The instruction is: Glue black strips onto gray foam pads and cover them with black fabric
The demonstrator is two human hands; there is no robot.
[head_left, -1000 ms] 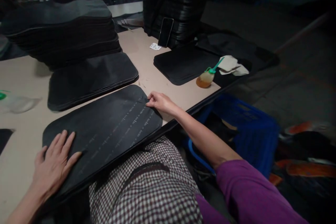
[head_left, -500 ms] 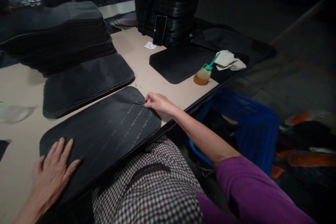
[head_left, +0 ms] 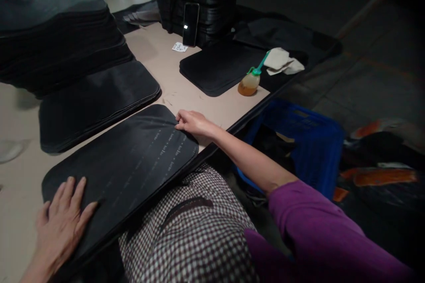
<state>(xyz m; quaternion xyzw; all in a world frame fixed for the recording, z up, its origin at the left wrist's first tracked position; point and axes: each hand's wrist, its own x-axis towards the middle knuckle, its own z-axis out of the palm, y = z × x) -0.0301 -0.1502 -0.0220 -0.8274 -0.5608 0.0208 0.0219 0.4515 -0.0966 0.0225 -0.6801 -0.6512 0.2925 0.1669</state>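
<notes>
A black rounded panel [head_left: 126,163] with faint printed lines lies flat at the near edge of the tan table [head_left: 206,106], partly over my lap. My left hand [head_left: 63,221] rests flat on its near left corner, fingers spread. My right hand [head_left: 191,122] pinches the panel's far right edge, fingers pressed together on it.
A low stack of black panels [head_left: 96,101] lies just behind, a tall stack [head_left: 56,35] at the back left, another panel pile [head_left: 215,68] at right. An amber bottle with green nozzle [head_left: 249,84], white cloth [head_left: 282,59], a phone [head_left: 191,24] leaning on black stacks, and a blue crate [head_left: 302,137] beside the table.
The view has shifted so everything sits a little lower-left. Both hands stay on the same spots of the panel; the left hand slid slightly toward the near corner.
</notes>
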